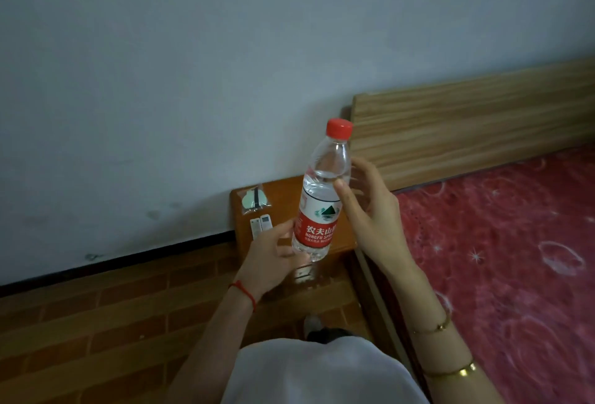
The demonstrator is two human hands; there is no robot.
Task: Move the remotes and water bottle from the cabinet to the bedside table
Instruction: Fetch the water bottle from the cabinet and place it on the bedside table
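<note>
— Report the bottle's position.
— The water bottle [321, 192] is in the air above the bedside table [286, 189], near upright, red cap [339, 128] tipped slightly toward the headboard [467, 126]. It touches no surface.
— Hands?
— The left hand [273, 257] grasps the bottle's lower end, thumb on the red label. The right hand [367, 207] is loosely spread, thumb tip against the bottle's shoulder, fingers curved behind it; I cannot tell whether they bear on it.
— The remotes?
— Two white remotes [260, 225] lie side by side at the table's left edge, just in front of a small packet [254, 199].
— Free room?
— The table's right part, beside the bed frame, is hidden behind the bottle and hands. The table's back edge meets the wall [161, 81]; its right side abuts the red-covered bed [499, 242].
</note>
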